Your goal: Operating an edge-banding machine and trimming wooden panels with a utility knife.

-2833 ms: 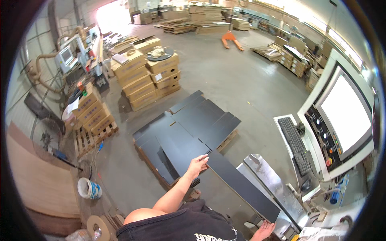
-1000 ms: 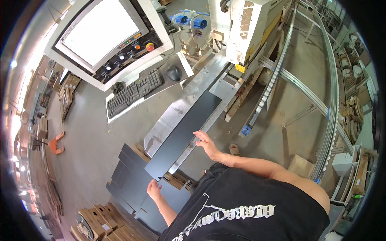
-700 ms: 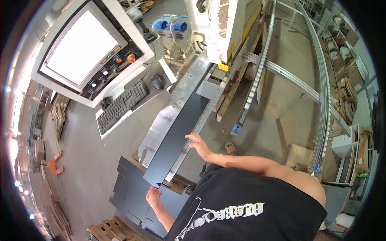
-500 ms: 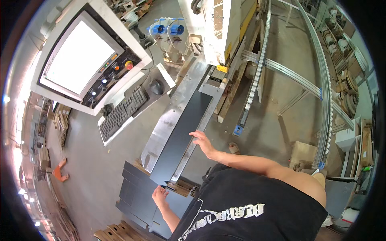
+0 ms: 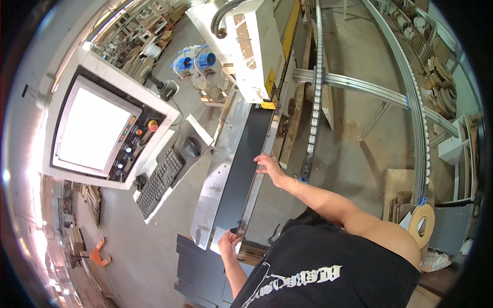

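A long dark grey panel (image 5: pixel 235 182) lies flat on the metal machine bed, its far end under the white machine housing (image 5: pixel 251 56) by the yellow block. My left hand (image 5: pixel 227 244) is at the panel's near end, fingers bent around its corner; the exact grip is partly hidden. Farther along, my right hand (image 5: pixel 270 168) reaches over the panel's right edge, fingers stretched and apart, near or lightly touching it. Along the right side of the panel runs a narrow metal guide strip (image 5: pixel 251 205).
To the left stand a control cabinet with a lit screen (image 5: pixel 92 132), a keyboard (image 5: pixel 162 179) and a mouse (image 5: pixel 191 147). More grey panels (image 5: pixel 192 264) are stacked below the bed's near end. A roller rail (image 5: pixel 315 113) runs on the right. A tape roll (image 5: pixel 421 226) sits behind my right arm.
The dark panel has slid forward along the bed, its far end now under the housing. Both hands moved along with it, and my view has shifted.
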Demonstrator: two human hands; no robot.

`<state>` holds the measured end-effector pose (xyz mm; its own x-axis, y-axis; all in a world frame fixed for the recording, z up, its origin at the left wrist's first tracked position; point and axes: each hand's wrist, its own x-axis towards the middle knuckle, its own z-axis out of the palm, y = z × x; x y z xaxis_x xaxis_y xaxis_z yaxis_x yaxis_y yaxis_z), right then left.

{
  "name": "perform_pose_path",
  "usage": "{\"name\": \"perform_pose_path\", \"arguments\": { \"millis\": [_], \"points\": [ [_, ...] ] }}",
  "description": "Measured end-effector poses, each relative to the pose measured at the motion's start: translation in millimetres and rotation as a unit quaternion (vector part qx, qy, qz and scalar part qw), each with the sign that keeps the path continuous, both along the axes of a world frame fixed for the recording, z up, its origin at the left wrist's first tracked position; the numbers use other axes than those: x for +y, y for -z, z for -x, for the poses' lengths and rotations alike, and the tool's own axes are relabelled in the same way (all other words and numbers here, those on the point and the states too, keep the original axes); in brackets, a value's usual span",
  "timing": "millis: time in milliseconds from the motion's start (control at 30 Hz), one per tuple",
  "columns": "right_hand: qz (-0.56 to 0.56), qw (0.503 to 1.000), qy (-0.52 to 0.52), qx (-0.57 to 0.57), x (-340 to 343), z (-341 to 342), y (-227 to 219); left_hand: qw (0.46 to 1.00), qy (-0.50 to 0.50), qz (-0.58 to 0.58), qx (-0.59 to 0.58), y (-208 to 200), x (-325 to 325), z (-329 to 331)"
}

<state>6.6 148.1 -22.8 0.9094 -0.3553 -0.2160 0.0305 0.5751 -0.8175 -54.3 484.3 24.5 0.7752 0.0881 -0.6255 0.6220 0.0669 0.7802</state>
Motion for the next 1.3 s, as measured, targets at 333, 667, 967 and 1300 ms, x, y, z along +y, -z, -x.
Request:
{"name": "perform_pose_path", "arguments": {
  "millis": [333,667,967,1300],
  "points": [
    [-0.091,0.992,0.075,0.042,-100,-40,-16,0.992,0.066,0.102,0.037,22,-76,-61],
    [-0.13,0.985,0.106,-0.037,-194,-85,23,0.993,0.055,0.099,0.037,-8,-185,-100],
    [-0.081,0.986,0.143,-0.008,-286,-132,39,0.958,0.209,0.194,-0.003,16,-263,-156],
    [0.086,0.976,0.199,0.027,-368,-135,18,0.969,0.206,0.105,-0.088,14,-330,-160]
  ]
}}
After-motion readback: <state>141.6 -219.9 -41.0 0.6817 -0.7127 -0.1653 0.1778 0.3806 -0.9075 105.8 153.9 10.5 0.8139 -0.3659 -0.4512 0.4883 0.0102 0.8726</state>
